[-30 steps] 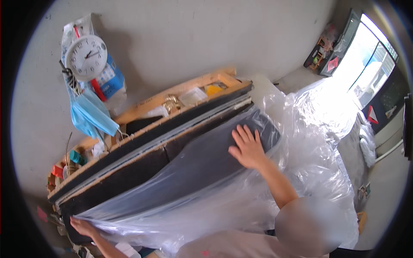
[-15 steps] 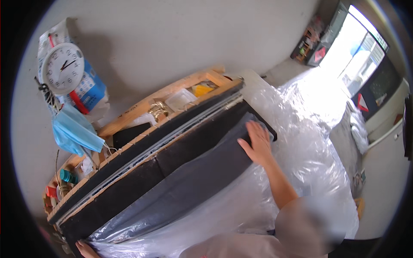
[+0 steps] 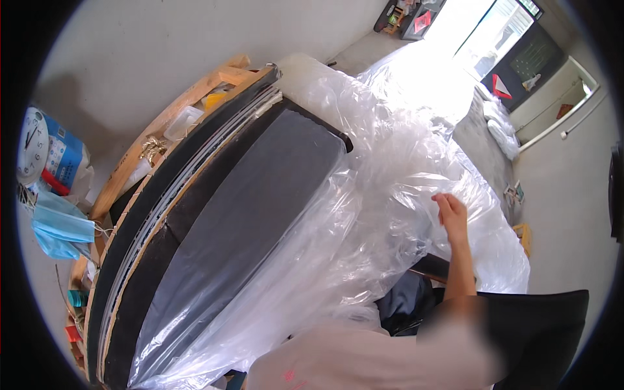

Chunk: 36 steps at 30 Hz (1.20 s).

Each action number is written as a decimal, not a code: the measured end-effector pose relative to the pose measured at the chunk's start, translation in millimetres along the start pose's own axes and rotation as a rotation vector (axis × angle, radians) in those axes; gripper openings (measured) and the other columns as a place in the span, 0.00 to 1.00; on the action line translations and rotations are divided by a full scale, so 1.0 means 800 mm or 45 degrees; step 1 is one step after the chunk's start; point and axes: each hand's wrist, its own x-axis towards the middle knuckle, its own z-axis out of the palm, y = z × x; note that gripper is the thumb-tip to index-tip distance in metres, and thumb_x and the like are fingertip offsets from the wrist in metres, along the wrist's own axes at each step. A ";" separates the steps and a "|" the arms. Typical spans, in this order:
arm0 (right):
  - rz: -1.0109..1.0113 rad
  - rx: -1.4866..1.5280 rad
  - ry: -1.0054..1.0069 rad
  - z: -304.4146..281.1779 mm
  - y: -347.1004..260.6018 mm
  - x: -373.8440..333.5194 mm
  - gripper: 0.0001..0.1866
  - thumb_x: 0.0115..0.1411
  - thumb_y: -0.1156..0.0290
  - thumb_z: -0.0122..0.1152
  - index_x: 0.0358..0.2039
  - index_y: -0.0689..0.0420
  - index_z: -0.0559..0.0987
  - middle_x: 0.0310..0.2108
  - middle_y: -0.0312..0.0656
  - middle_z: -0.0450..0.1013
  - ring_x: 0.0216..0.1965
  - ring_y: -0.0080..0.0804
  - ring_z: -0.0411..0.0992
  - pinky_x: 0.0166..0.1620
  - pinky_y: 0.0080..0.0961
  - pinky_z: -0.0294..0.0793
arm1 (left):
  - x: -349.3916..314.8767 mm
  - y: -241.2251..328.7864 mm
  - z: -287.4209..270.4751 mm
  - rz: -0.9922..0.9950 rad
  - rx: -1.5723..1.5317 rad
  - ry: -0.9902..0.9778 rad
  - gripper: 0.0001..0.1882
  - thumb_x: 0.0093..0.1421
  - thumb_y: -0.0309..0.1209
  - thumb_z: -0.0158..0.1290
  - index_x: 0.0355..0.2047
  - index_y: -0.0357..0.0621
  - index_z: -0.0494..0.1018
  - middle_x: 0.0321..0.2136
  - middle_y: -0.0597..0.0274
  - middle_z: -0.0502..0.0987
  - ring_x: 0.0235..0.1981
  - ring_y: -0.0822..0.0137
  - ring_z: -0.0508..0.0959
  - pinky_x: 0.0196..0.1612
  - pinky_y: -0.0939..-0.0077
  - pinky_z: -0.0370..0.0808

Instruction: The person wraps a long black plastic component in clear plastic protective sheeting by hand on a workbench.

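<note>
My right hand [image 3: 452, 218] is over the crumpled clear plastic sheeting [image 3: 390, 214], right of the panel. Its fingers are curled in; whether they pinch any of the film I cannot make out. My left hand is out of sight. A long flat black panel [image 3: 175, 224] lies along the left, its nearer part under a smooth layer of clear film [image 3: 247, 188] that makes it look grey. Beyond the panel's far corner the loose sheeting bunches up in shiny folds.
Behind the panel runs a wooden frame [image 3: 123, 159] holding a coiled gold cord [image 3: 153, 148] and a clear plastic box [image 3: 184, 122]. A clock [image 3: 31, 146] and blue face masks [image 3: 60, 224] hang on the left wall. Dark fabric [image 3: 409, 302] and a black surface [image 3: 543, 325] are near me.
My right hand has left the panel's film-covered far end and moved right, its spread fingers now curled. My left hand has gone out of view. The view has swung right.
</note>
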 end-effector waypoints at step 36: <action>-0.598 0.236 0.164 0.263 -0.129 0.085 0.11 0.53 0.72 0.55 0.37 0.61 0.71 0.35 0.43 0.69 0.40 0.40 0.68 0.40 0.30 0.67 | -0.056 -0.016 -0.048 0.175 -0.067 0.345 0.11 0.58 0.32 0.46 0.33 0.37 0.73 0.31 0.49 0.75 0.29 0.53 0.75 0.32 0.62 0.70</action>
